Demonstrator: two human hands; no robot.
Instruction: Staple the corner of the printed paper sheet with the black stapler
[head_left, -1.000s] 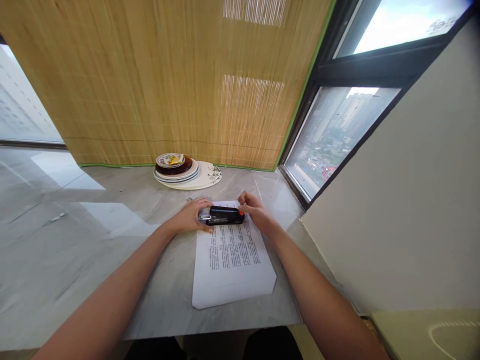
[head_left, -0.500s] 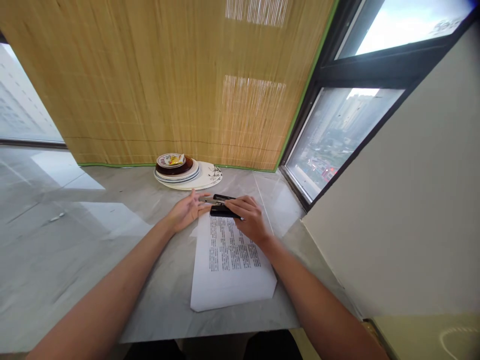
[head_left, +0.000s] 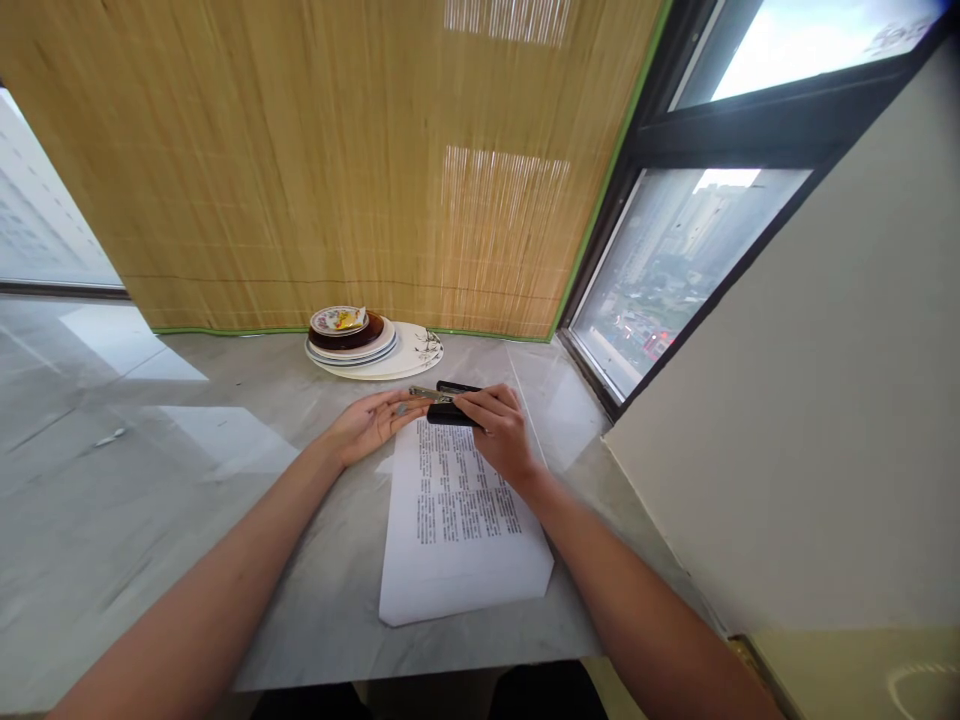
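My right hand (head_left: 501,428) grips a black stapler (head_left: 454,413) by its hinge end, fingers wrapped round it. The stapler is swung apart, and its metal magazine (head_left: 429,394) points left between the two black halves. My left hand (head_left: 369,425) lies palm up beside the stapler's tip, its fingers stretched out under the magazine. A small grey piece (head_left: 403,408) shows at those fingers, too small to name surely; it may be a strip of staples. Below the stapler, printed paper (head_left: 465,575) lies on the grey marble-look surface, partly covered by my right hand.
Stacked plates (head_left: 356,345) stand at the back on a white oval platter (head_left: 416,350), with a small yellow packet (head_left: 349,319) on top. Behind them hangs a bamboo blind (head_left: 337,170). A small white scrap (head_left: 110,438) lies on the left. A wall (head_left: 795,400) borders the right.
The stapler has moved slightly right and up in my right hand. My left hand has turned more palm up, and the small grey piece now shows at its fingers.
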